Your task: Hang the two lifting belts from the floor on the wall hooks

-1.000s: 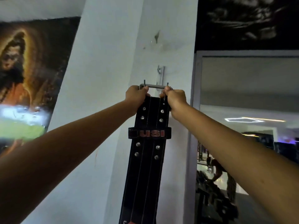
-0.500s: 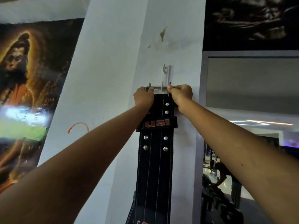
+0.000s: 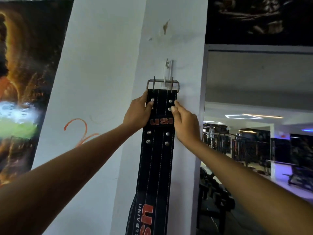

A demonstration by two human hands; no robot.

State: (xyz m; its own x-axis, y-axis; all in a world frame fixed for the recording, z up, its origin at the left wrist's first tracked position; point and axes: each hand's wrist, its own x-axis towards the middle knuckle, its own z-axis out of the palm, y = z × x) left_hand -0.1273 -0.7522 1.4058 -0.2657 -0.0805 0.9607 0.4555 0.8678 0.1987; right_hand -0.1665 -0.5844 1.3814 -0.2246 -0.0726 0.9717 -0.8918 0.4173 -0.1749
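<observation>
- Black lifting belt (image 3: 156,150) at frame centre, hanging down the white pillar (image 3: 186,116), metal buckle (image 3: 163,83) over the wall hook (image 3: 168,70).
- Left hand (image 3: 138,114) curled around the belt's left edge, thumb on its face.
- Right hand (image 3: 183,122) at the right edge, fingertips (image 3: 174,107) pinched together on the belt.
- Mirror (image 3: 257,116) at right, poster (image 3: 25,73) at left.

One view only, from a head-worn wide-angle camera. It faces forward and tilts slightly upward at a white pillar (image 3: 172,48), close enough that both forearms reach it at full stretch. The wall hook (image 3: 168,70) sits just above frame centre. Both arms enter from the lower corners and converge below the hook. Left of the pillar, a poster (image 3: 25,82) fills the frame edge; right of it, a mirror (image 3: 257,116) does. Vertical lines lean inward, consistent with lens distortion. There is no second view to share any of the scene.
</observation>
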